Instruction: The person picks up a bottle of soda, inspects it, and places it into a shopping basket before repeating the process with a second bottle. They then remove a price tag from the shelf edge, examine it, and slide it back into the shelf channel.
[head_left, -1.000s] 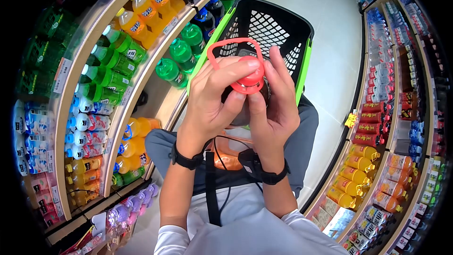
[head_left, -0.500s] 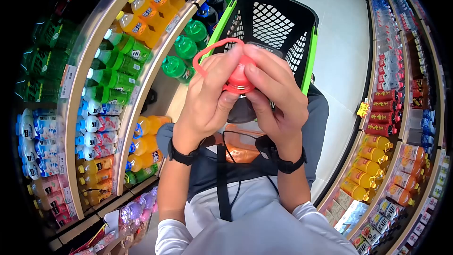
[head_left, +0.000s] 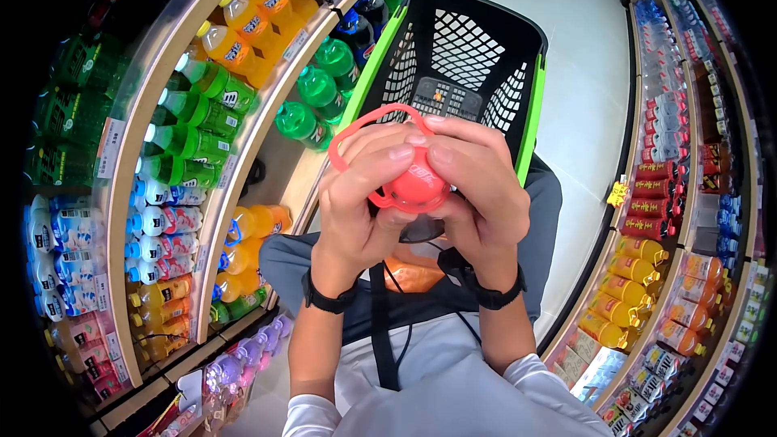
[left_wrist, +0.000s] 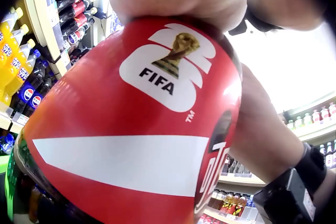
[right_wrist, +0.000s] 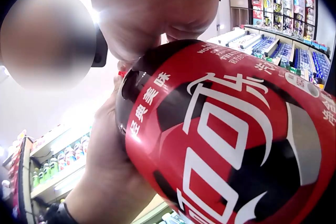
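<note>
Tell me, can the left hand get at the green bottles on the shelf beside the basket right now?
Probably not yet: the left hand and right hand both grip the cola bottle at its red cap. The green bottles stand close beside it, nothing between, so a freed hand likely could.

I am logging the bottle (left_wrist: 136,129) sitting between the left hand (head_left: 360,210) and the right hand (head_left: 481,194), its cap (head_left: 417,186) pointing up under the fingertips. The basket (head_left: 534,105) is lying just beyond the hands. The left shelves (head_left: 202,113) and the right shelves (head_left: 672,194) are flanking the aisle floor (head_left: 575,48), which is running between them.
</note>
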{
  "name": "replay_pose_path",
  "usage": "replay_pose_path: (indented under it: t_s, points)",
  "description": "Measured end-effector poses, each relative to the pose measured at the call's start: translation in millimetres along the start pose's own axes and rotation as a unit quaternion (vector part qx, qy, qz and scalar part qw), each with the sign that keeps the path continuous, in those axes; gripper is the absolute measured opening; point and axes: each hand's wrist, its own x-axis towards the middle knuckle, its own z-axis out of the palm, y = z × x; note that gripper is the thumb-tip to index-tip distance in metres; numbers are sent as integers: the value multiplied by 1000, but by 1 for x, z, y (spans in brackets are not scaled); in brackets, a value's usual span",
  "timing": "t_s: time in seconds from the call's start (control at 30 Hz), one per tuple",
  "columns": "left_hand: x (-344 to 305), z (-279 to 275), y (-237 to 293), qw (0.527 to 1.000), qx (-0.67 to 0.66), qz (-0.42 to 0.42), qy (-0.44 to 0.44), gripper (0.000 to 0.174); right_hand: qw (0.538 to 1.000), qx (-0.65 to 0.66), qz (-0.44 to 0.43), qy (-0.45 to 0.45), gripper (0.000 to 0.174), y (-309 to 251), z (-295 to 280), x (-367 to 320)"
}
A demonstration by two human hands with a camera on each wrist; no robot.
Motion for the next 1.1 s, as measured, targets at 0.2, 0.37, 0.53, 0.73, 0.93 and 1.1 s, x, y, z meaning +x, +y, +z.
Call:
replay_pose_path:
  t_s: [0.2, 0.37, 0.53, 0.73, 0.93, 1.1]
  points:
    - [-2, 0, 2, 999, -18, 25, 13, 65, 991, 113, 73, 7, 61, 4, 3, -4]
    - [-13, 0, 17, 999, -4, -25, 24, 87, 988, 84, 110, -72, 78, 1, -1, -6]
    - [-19, -3, 25, 998, 52, -31, 20, 96, 973, 191, 129, -33, 84, 5, 14, -21]
    - [-23, 3, 21, 996, -6, -71, 58, 100, 909, 297, 290, -29, 76, 10, 9, -36]
    - [-12, 10, 34, 975, -54, -179, 122, 97, 848, 317, 423, -33, 64, 46, 19, -88]
    - [-37, 11, 12, 902, -68, -355, 236, 76, 794, 376, 473, 74, 55, 56, 36, -97]
